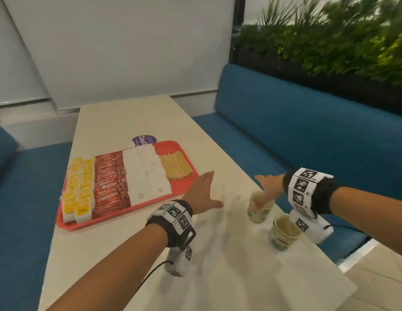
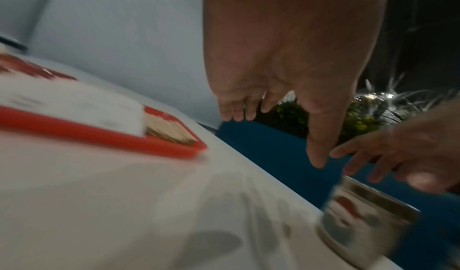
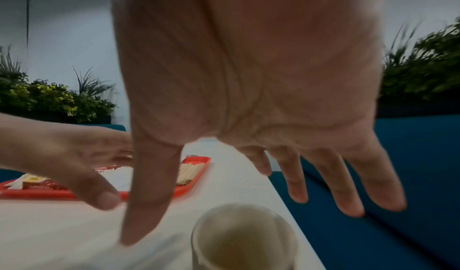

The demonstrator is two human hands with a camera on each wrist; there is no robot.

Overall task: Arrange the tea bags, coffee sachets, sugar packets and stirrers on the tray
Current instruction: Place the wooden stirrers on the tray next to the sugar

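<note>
A red tray (image 1: 183,187) lies on the white table (image 1: 218,254). It holds rows of yellow tea bags (image 1: 80,189), red coffee sachets (image 1: 111,182), white sugar packets (image 1: 146,173) and wooden stirrers (image 1: 176,164). My left hand (image 1: 201,191) hovers open, palm down, just right of the tray's near corner, holding nothing. My right hand (image 1: 268,184) is open with spread fingers above a paper cup (image 1: 259,206). In the right wrist view the spread fingers (image 3: 348,191) hang over the cup (image 3: 245,237). The left wrist view shows the left hand (image 2: 286,97) empty beside the tray (image 2: 99,134).
A second paper cup (image 1: 284,231) stands near the table's right edge. A purple round sticker (image 1: 143,140) lies behind the tray. Blue bench seats (image 1: 296,131) run along both sides, with plants (image 1: 330,41) behind the right one.
</note>
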